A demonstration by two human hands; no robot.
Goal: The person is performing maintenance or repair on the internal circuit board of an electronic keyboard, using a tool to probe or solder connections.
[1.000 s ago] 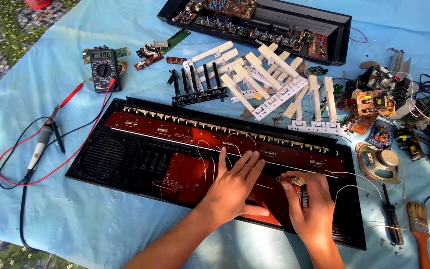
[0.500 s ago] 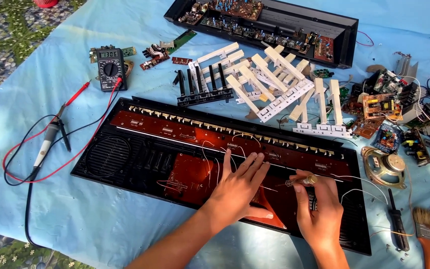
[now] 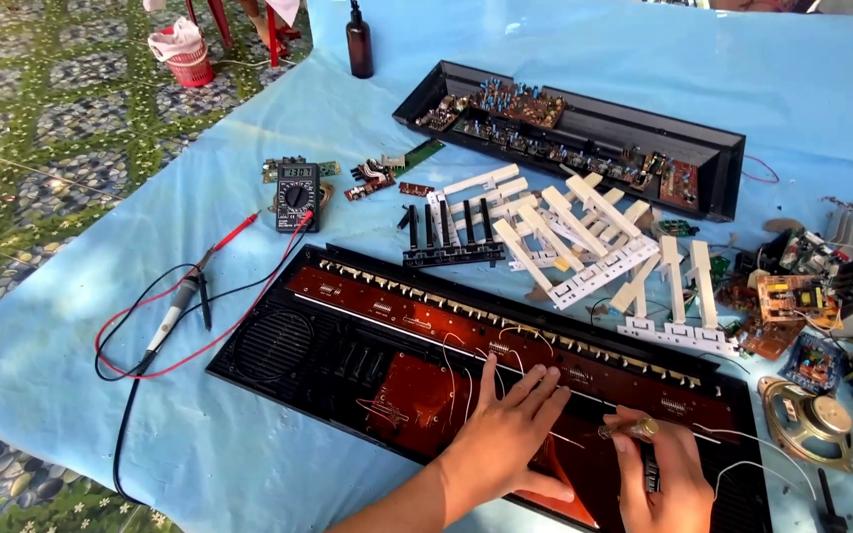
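Two hands work the black keyboard shell (image 3: pixel 278 345): left hand (image 3: pixel 505 434) spread flat, right hand (image 3: pixel 668 479) pinching a brass-tipped tool (image 3: pixel 629 430).

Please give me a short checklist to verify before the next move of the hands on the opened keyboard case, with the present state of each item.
1. Left hand lies flat on the red-brown circuit board and steadies it: ok.
2. Right hand grips the small brass-tipped tool, tip over the board: ok.
3. Thin white wires kept off the tool tip: not ok, one runs right beside it.
4. Multimeter within reach: cannot tell; its probes lie on the blue cloth, apart from the case.
5. Loose speaker away from the right hand: ok.
6. Whether the tool tip touches the board: cannot tell.
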